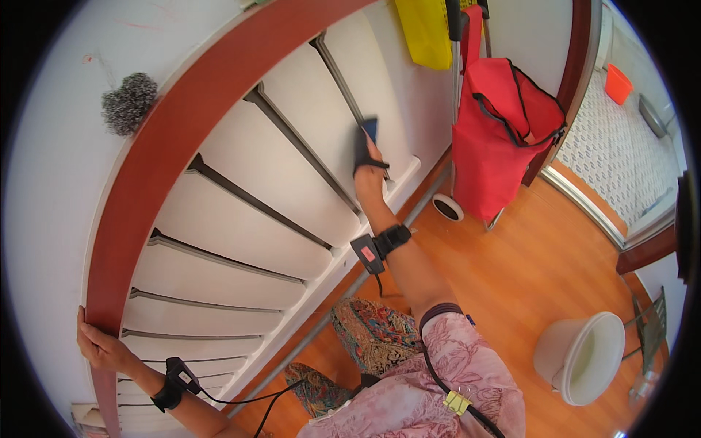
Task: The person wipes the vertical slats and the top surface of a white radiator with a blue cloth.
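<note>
My right hand (373, 150) reaches to the far end of a white panelled radiator (285, 137). It is partly covered by a blurred dark blue cloth (370, 127) that it appears to hold against the dark gap between two panels. A black strap crosses this hand near the wrist. My left hand (107, 350) rests on the red-brown wooden ledge (131, 175) above the radiator, fingers over its outer edge and holding nothing. Farther along that ledge sits a grey steel wool scouring pad (130, 104), by the white wall.
A red shopping trolley bag (487, 159) stands beside the radiator's far end, below a yellow bag (427, 33). A white bucket (578, 358) with liquid stands on the wooden floor (482, 274) at right. A grey pipe (312, 339) runs below the radiator. Beyond the doorway is an orange bucket (619, 84).
</note>
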The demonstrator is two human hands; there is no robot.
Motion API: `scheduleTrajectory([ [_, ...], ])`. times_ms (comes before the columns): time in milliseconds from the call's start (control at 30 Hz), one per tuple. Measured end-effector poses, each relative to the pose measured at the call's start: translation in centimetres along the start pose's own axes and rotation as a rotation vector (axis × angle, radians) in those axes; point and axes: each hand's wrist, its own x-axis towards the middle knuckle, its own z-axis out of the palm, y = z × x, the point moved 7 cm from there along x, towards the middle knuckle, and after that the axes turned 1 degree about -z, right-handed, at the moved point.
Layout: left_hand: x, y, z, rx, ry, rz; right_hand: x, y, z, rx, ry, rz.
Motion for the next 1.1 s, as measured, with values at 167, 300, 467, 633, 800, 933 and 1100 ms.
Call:
scheduleTrajectory([
  [167,0.1,0.2,0.1,0.001,-0.017,-0.011,-0.9,-0.7,2.6,-0.397,-0.112,-0.104],
  [300,0.0,0.1,0.0,-0.010,0.000,-0.081,-7.8,7.7,-0.8,-0.531,-0.072,0.257],
  [467,0.3,0.2,0.2,-0.003,0.012,-0.041,-18.5,13.7,-3.7,-0.487,-0.014,0.554],
  [633,0.2,0.1,0.0,0.031,0.025,0.011,-22.5,8.9,1.2,-0.308,-0.043,0.540],
  [800,0.0,-0.6,0.2,0.002,0.016,-0.019,-15.0,-5.8,7.4,-0.403,-0.149,0.088],
  [933,0.0,-0.6,0.0,0.031,-0.004,-0.004,-8.9,-15.9,10.8,-0.052,-0.218,-0.254],
  [1100,0.2,-0.1,-0.2,0.002,0.027,0.019,-11.8,-8.2,10.4,-0.462,-0.151,-0.178],
])
